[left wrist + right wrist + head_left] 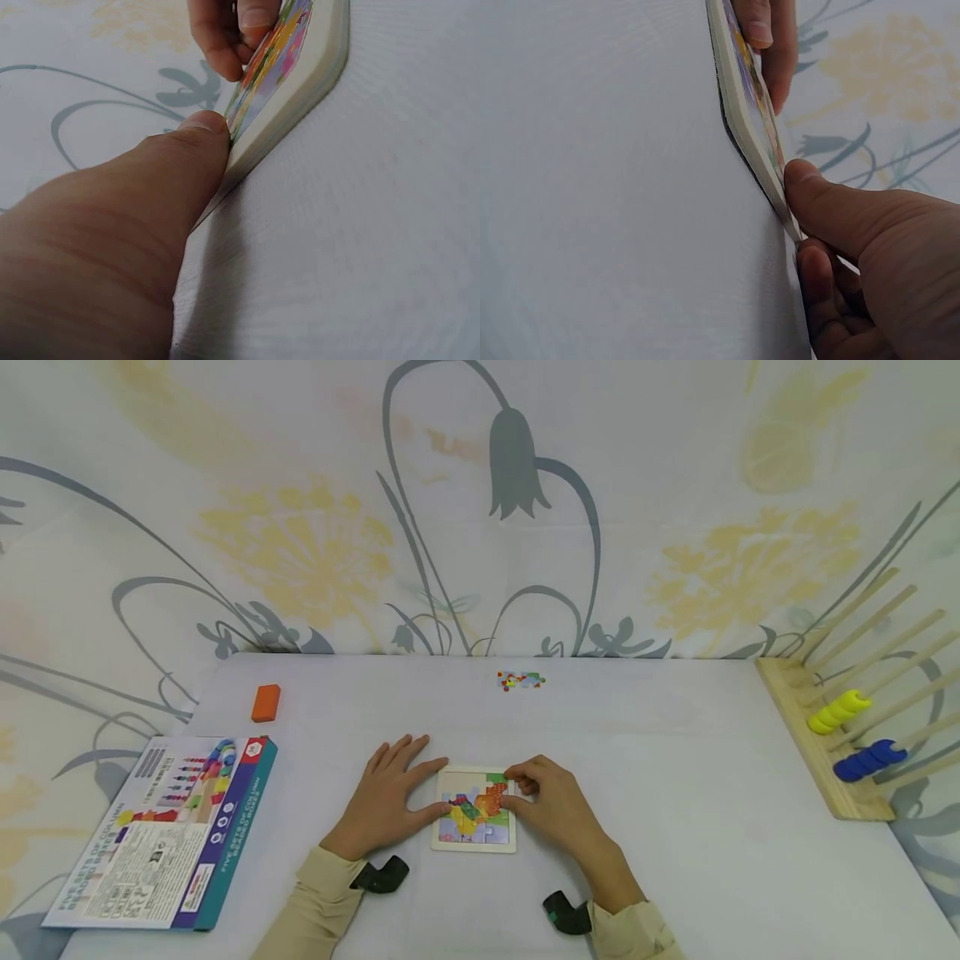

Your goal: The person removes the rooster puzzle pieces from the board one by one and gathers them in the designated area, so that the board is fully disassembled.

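The left hand point(384, 799) is spread, its thumb resting on the left edge of a square, pale-framed jigsaw puzzle point(474, 820) and its index finger at the far left corner. The right hand point(558, 806) has curled fingers, thumb and index finger pinching the puzzle's right edge. The puzzle lies between the hands on the near middle of the white-covered bench point(675, 752), showing a bright, multicoloured picture. Beige sleeves point(318, 902) and black wrist devices point(381, 874) sit behind the hands. Well beyond, near the far edge, lies a small cluster of multicoloured pieces point(521, 680). At far left is an orange rectangular block point(266, 703); nearer lies a white, purple and teal printed box point(165, 835). At right, a pale wooden peg stand point(817, 760) carries yellow beads point(839, 712) and, nearer, blue beads point(870, 761).
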